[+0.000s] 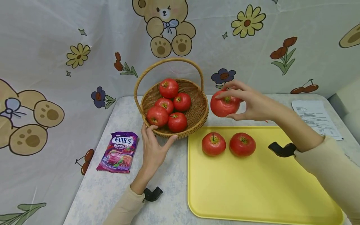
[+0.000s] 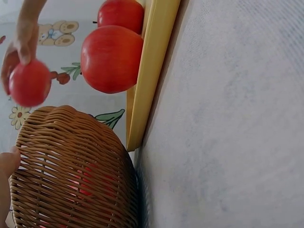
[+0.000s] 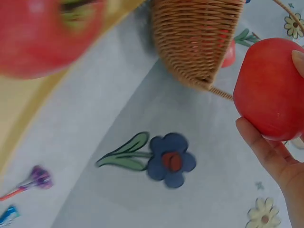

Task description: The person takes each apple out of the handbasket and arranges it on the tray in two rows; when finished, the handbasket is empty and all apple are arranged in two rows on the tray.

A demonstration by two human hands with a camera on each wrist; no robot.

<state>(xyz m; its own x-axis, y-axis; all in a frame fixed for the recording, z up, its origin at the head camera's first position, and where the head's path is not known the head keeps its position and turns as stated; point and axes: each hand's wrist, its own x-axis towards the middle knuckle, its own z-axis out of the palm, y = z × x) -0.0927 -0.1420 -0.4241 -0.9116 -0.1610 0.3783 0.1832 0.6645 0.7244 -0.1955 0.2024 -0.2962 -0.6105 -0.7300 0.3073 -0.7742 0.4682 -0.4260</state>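
Note:
In the head view a wicker basket [image 1: 194,128] with a tall arched handle holds several red apples [image 1: 177,122]. My left hand [image 1: 154,148] grips the basket's front rim, fingers over the edge and thumb spread along the outside. Right of the basket, my right hand [image 1: 247,101] holds an apple [image 1: 225,104] in the air between thumb and fingers, above the tray's back edge. The right wrist view also shows this apple [image 3: 268,90] in the fingers, apart from the basket. Two more apples [image 1: 213,143] sit on the yellow tray [image 1: 253,187].
A purple bag of Fox's Berries candy [image 1: 119,152] lies left of the basket. At the back right is a printed paper sheet [image 1: 316,118]. A purple-wrapped lollipop [image 3: 40,178] and a blue wrapper piece [image 3: 8,216] lie behind the tray. A patterned cloth [image 1: 205,31] hangs behind the table.

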